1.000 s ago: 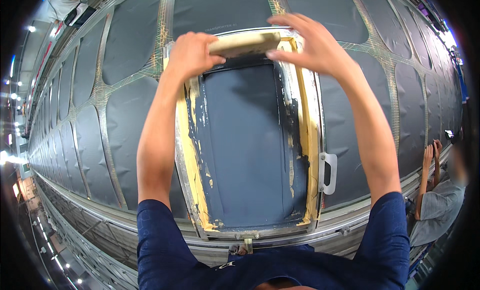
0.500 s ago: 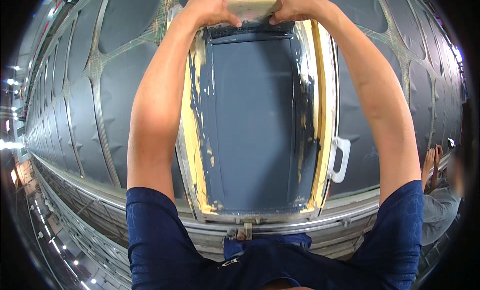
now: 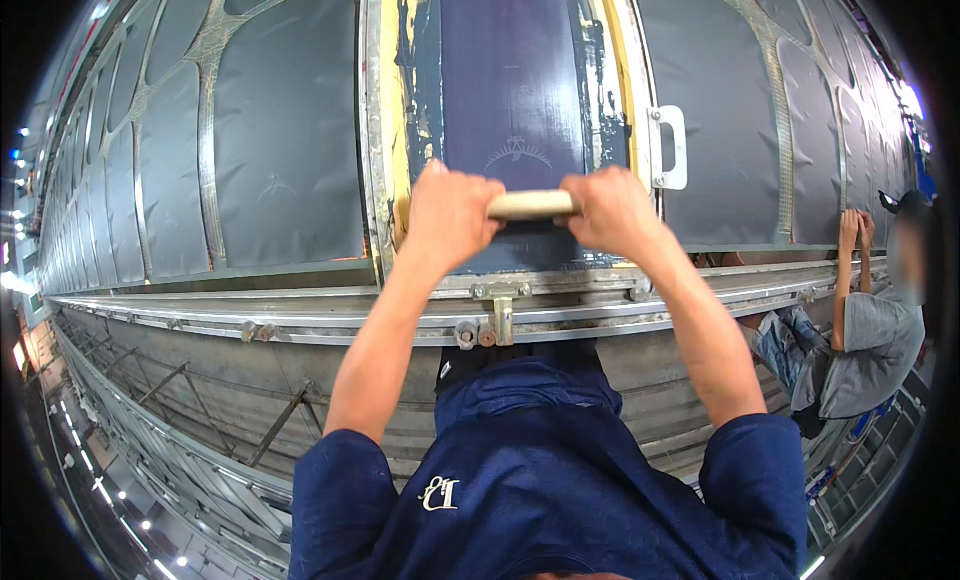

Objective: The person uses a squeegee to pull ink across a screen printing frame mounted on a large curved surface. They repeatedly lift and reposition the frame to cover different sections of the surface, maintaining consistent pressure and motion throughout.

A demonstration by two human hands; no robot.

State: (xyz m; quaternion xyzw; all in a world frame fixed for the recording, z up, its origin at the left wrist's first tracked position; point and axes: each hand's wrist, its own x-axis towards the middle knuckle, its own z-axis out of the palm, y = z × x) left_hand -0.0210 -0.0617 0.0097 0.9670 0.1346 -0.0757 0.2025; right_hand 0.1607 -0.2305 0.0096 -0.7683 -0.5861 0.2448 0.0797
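A squeegee with a pale wooden handle (image 3: 535,204) lies across the near end of a printing screen. My left hand (image 3: 452,212) is closed round its left end, and my right hand (image 3: 617,210) grips the right end. Below the handle the blade is mostly hidden, with dark ink by it. Beyond my hands stretches the screen's dark blue mesh (image 3: 508,70), where a pale arched design (image 3: 518,158) shows. Yellow tape and dark ink smears line the sides of the metal screen frame (image 3: 372,130). A white grip handle (image 3: 674,148) sticks out from the frame's right side.
Dark grey cut panels (image 3: 285,130) cover the long table on both sides of the screen. A metal rail (image 3: 320,315) runs along the table's near edge, with a clamp bracket (image 3: 503,322) at the screen. At the right, another person (image 3: 870,350) has both hands raised at the table edge.
Both hands have drawn the squeegee from the screen's far end to its near end, toward my body. My arms are now bent, and the view has shifted back, showing more rail and floor.
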